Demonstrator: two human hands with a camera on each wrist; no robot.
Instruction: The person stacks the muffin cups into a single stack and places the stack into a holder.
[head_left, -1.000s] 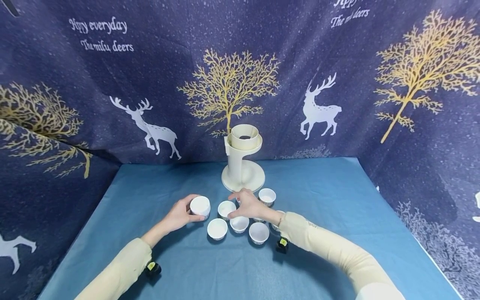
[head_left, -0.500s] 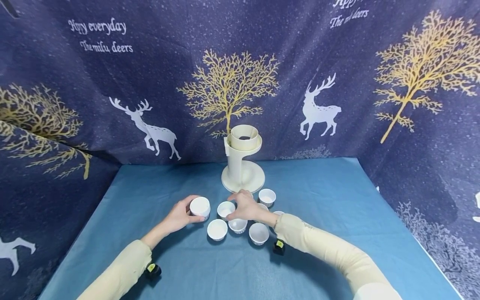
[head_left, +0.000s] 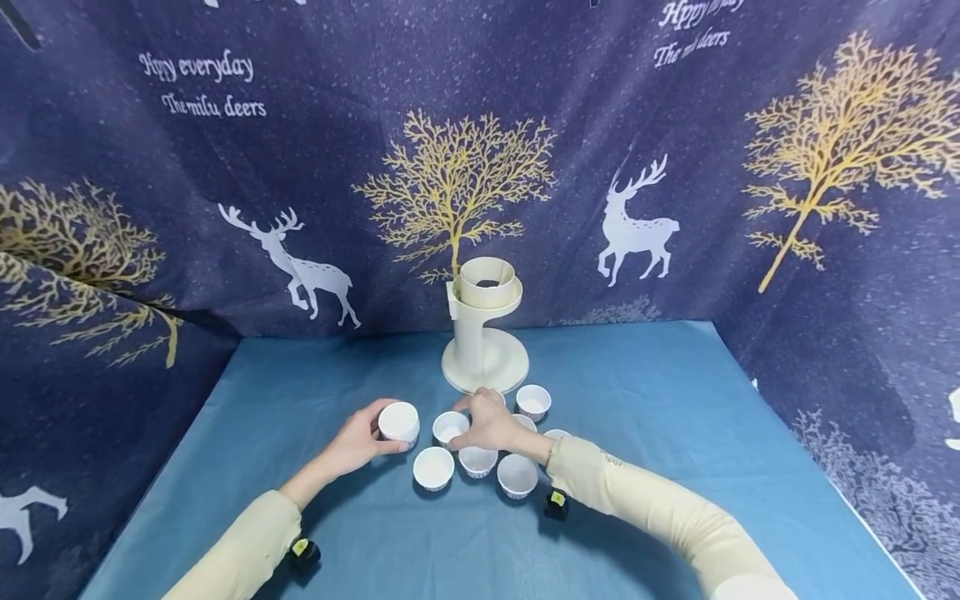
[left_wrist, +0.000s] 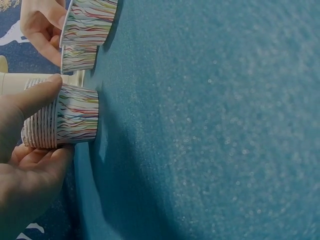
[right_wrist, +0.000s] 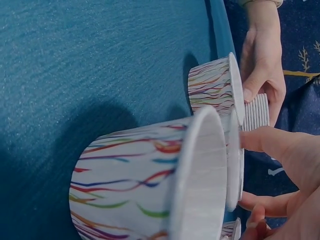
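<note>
Blue counter, deer-print curtain behind it, pale stand toward the back. The left hand has its fingers wrapped round a stack of paper cups. The right hand's fingers straddle the single cup just beside that stack; can't tell if they're pinching it.

The stand occupies the tabletop rear. Paper cups sit before it. The cup stack, in the left hand, is left of these; the right hand is among them.
</note>
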